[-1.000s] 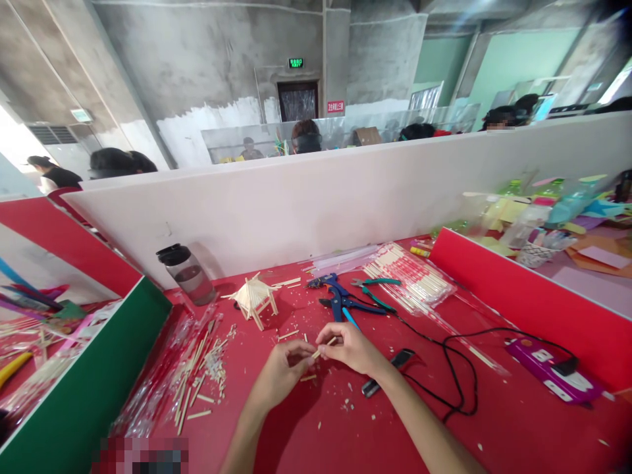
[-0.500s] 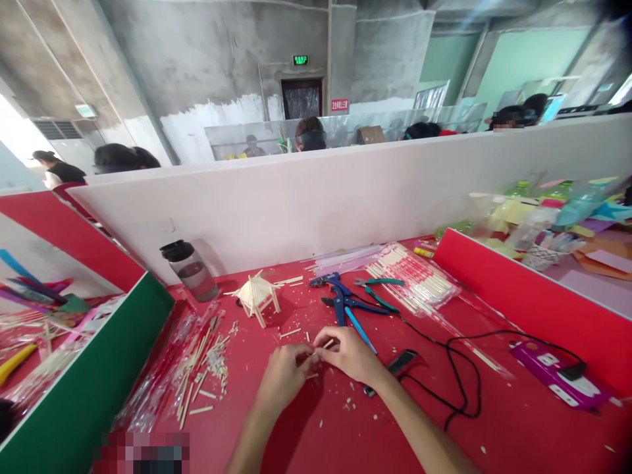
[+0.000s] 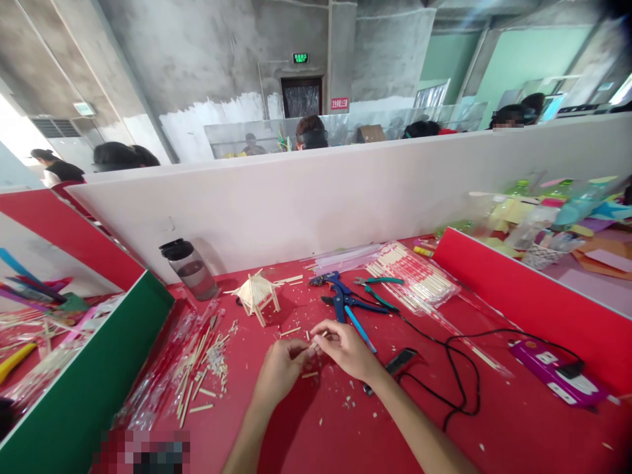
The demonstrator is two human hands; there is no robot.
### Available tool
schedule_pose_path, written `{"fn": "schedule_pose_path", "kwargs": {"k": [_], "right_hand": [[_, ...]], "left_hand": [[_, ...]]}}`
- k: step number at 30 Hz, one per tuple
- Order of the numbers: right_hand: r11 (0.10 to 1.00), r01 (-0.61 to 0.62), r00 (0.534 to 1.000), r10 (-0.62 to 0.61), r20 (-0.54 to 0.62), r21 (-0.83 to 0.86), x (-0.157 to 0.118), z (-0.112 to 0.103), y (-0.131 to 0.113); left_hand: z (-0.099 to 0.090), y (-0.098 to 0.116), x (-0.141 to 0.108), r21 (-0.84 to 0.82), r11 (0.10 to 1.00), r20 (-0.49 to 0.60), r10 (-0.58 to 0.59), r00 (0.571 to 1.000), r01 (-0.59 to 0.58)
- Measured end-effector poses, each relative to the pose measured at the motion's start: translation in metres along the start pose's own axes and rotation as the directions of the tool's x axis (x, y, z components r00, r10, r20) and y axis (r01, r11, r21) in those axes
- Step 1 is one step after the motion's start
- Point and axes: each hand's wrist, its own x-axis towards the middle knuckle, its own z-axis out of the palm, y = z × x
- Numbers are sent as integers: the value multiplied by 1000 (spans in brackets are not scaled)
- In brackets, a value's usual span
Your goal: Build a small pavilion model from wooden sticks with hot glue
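Note:
My left hand [image 3: 282,370] and my right hand [image 3: 349,350] meet over the red table, fingertips pinched together. Between them is a short wooden stick piece [image 3: 320,338], partly hidden by the fingers. Just beyond stands a small stick pavilion [image 3: 255,295] with a pointed roof and stick legs. Loose cut sticks [image 3: 290,332] and pale chips lie around the hands. To the right of the pavilion are a blue-handled tool [image 3: 340,297], green-handled pliers [image 3: 382,283] and a light blue rod [image 3: 360,329]. A dark flat tool [image 3: 401,362] lies beside my right forearm.
Left lie a stick pile [image 3: 193,382] and plastic wrappers [image 3: 158,368], by a green divider [image 3: 99,382]. A bottle [image 3: 190,270] stands at the back. Packaged sticks [image 3: 417,276], a black cable [image 3: 478,385] and a purple power strip [image 3: 557,374] are right, inside a red divider [image 3: 533,303].
Both hands have shifted slightly, and the fingers have turned the small stick piece between them. A stick piece on the table below the fingers now shows more fully. Everything else stays put.

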Motion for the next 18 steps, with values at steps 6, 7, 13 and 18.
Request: {"fn": "schedule_pose_path", "kwargs": {"k": [6,7,13,18], "right_hand": [[962,-67,997,72,-12,266,4,-1,13],[957,-72,997,80,-16,281,5,0,14],[971,-56,998,59,-5,233,5,0,11],[999,-21,998,23,-60,46,4,-2,7]], "left_hand": [[-7,-2,5,-205,979,51,2,999,9],[-7,-2,5,-227,974,54,-5,999,17],[-9,0,3,-310,948,19,-69,997,72],[-25,-5,6,-315,946,-75,-99,992,71]]}}
